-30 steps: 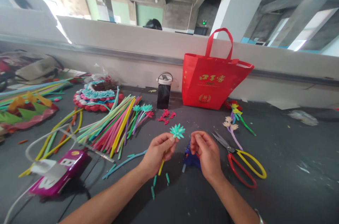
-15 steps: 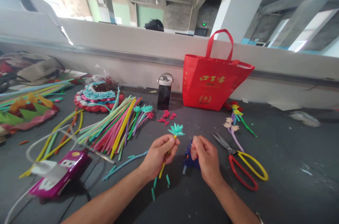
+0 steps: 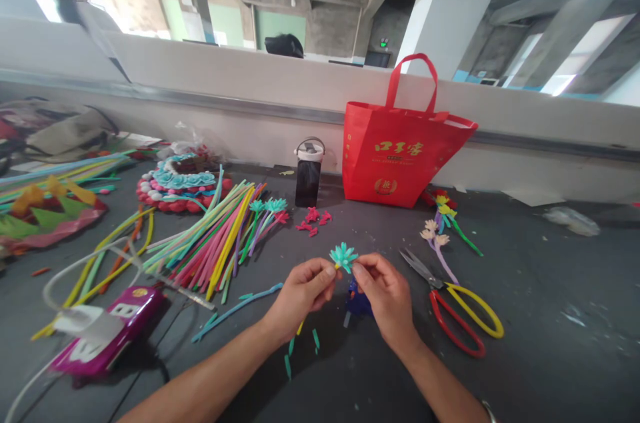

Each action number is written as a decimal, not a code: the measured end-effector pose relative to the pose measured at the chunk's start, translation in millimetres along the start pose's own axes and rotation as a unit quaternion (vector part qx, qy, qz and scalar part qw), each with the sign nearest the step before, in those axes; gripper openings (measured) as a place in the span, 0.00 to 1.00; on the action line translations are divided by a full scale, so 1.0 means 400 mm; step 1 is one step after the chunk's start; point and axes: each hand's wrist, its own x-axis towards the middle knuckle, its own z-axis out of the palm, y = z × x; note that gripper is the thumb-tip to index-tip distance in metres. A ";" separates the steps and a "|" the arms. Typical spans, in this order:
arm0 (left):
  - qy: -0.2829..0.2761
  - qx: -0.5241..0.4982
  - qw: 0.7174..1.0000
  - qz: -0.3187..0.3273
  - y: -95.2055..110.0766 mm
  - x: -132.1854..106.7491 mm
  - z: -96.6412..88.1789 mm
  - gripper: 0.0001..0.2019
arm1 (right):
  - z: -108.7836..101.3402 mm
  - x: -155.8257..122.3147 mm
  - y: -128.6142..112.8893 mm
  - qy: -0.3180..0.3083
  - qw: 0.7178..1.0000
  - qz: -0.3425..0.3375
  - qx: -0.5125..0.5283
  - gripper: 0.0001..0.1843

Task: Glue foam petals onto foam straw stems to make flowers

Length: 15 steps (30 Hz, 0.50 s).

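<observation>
A turquoise pipe-cleaner flower (image 3: 343, 256) with a yellow stem is between my two hands, its petals spread and tipped towards me. My left hand (image 3: 311, 284) is closed round the stem just under the bloom, and the stem's lower end shows below the fingers. At the flower's right side, the thumb and fingers of my right hand (image 3: 383, 286) pinch the petals. A dark blue object (image 3: 357, 303) with a short pale stick lies under my right hand, partly hidden. Several cut turquoise pieces (image 3: 316, 341) lie below my left hand.
Scissors (image 3: 450, 300) with red and yellow handles lie right, near finished flowers (image 3: 435, 235). Left are a bundle of pipe cleaners (image 3: 220, 236) and a purple power strip (image 3: 110, 333) with a white cable. Behind stand a dark cup (image 3: 307, 183) and a red bag (image 3: 400, 156).
The flower has moved slightly right and down and tilted towards me. My right hand, previously apart from it, has come up to its petals and grips them.
</observation>
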 end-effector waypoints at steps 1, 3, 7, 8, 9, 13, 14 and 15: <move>-0.003 -0.003 1.000 -0.005 -0.001 0.000 0.000 0.17 | 0.001 -0.001 0.001 0.000 1.000 0.002 -0.002 0.09; -0.011 -0.010 1.000 -0.018 -0.005 0.001 -0.001 0.17 | 0.002 -0.002 0.003 0.000 1.000 0.010 0.000 0.09; -0.016 -0.018 0.999 -0.027 -0.009 0.002 -0.004 0.15 | 0.006 -0.001 0.008 -0.004 1.000 0.026 0.013 0.10; -0.014 -0.022 0.999 -0.026 -0.009 0.002 -0.004 0.15 | 0.007 0.000 0.010 -0.001 0.999 0.032 0.020 0.11; -0.013 -0.028 0.999 -0.027 -0.009 0.002 -0.004 0.15 | 0.006 0.001 0.012 0.004 0.999 0.040 0.027 0.11; -0.015 -0.056 0.997 -0.043 -0.008 0.004 -0.005 0.15 | -0.004 0.008 0.022 0.035 0.995 0.071 0.061 0.13; -0.018 -0.061 0.997 -0.045 -0.009 0.004 -0.005 0.15 | -0.008 0.011 0.023 0.046 0.994 0.075 0.067 0.14; -0.020 -0.064 0.997 -0.045 -0.010 0.004 -0.006 0.15 | -0.012 0.014 0.024 0.057 0.993 0.078 0.073 0.14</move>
